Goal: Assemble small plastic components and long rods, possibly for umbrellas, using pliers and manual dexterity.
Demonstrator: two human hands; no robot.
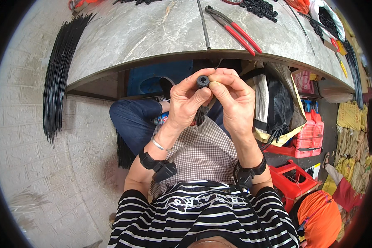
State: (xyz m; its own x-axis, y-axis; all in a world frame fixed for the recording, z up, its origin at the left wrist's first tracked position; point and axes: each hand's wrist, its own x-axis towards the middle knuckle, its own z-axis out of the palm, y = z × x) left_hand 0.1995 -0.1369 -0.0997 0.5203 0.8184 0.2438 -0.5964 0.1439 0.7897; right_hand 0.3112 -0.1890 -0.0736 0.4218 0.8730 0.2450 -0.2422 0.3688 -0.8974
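Above my lap, near the table's front edge, a small black cylindrical part with a round hole faces up. My left hand is closed, pinching it between thumb and fingers. My right hand is closed beside it, with its thumb and fingertips against the part's right side. A thin black strand shows just beyond my right fingertips; I cannot tell whether it joins the part. What lies beneath the fingers is hidden.
On the grey marbled table lie red-handled pliers and a pile of small black pieces. Long black rods overhang its left end. To my right are a bag, a red stool and an orange bundle.
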